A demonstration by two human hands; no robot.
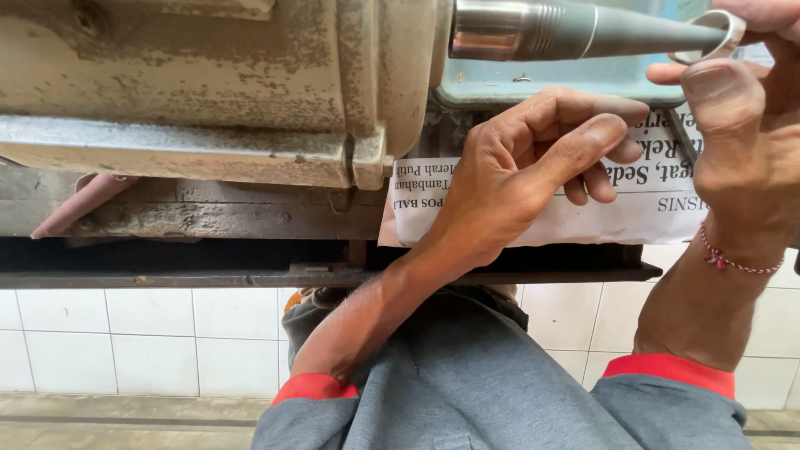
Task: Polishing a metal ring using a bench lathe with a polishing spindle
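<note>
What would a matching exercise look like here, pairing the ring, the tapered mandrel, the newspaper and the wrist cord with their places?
Things:
1. silver ring
2. tapered mandrel
3. newspaper
4. red cord bracelet

Places:
A. around the right wrist
B. sticking out sideways from the worn machine
C. spread on the bench under the left hand
D. on the mandrel's thin end, at the right hand

Pairs: 1-D, 2-B, 3-C, 4-A

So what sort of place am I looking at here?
Probably a small metalwork or jeweller's workshop: a worn, rust-specked machine housing, a tapered steel mandrel with a metal ring on its tip, and newspaper lining the bench.
</note>
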